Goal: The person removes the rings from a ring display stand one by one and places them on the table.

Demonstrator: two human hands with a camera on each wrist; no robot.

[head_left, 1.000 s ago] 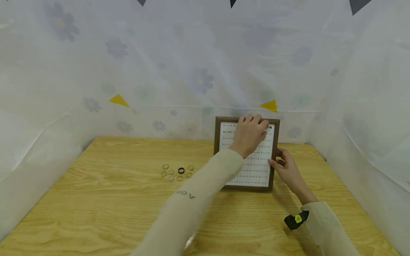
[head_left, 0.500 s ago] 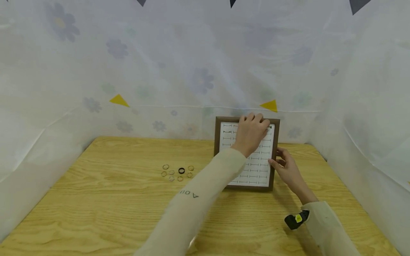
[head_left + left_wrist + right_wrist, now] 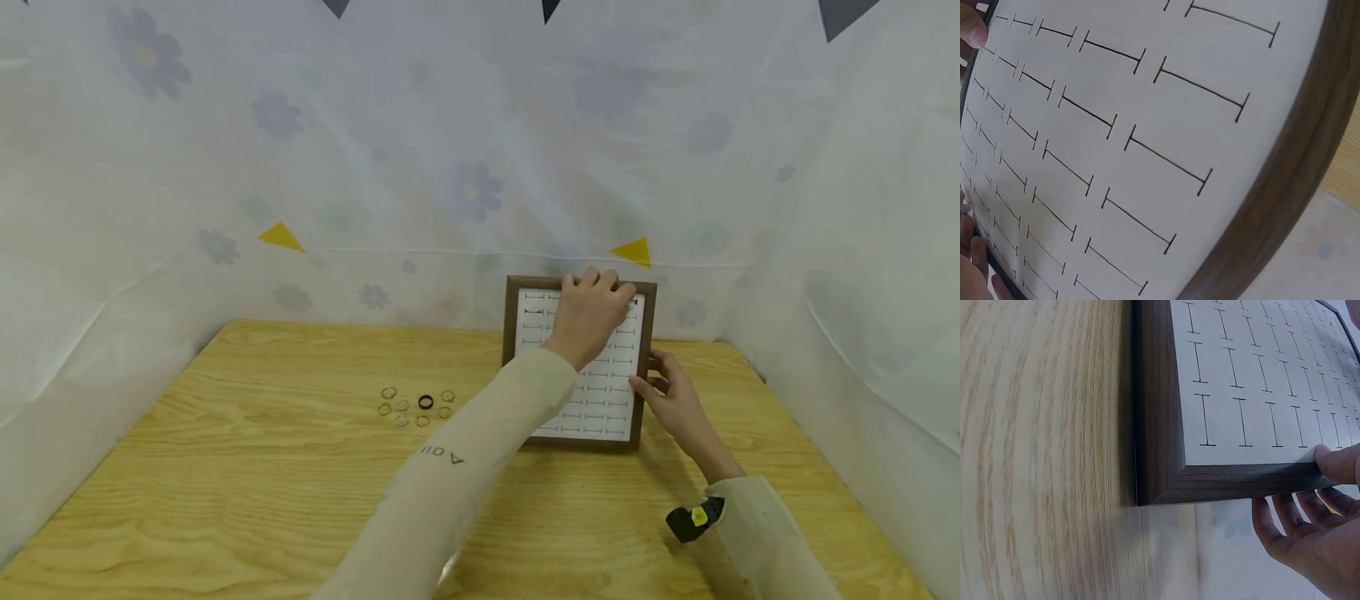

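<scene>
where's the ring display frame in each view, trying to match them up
Head: ring display frame stands right of centre, far side of the table.
Left wrist: it fills the picture, white slotted board.
Right wrist: its corner, upper middle to right.
Shared landmark: the dark wooden rim.

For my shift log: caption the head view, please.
Left hand works at the top of a slotted ring board while right hand grips its frame; loose rings lie nearby.
</scene>
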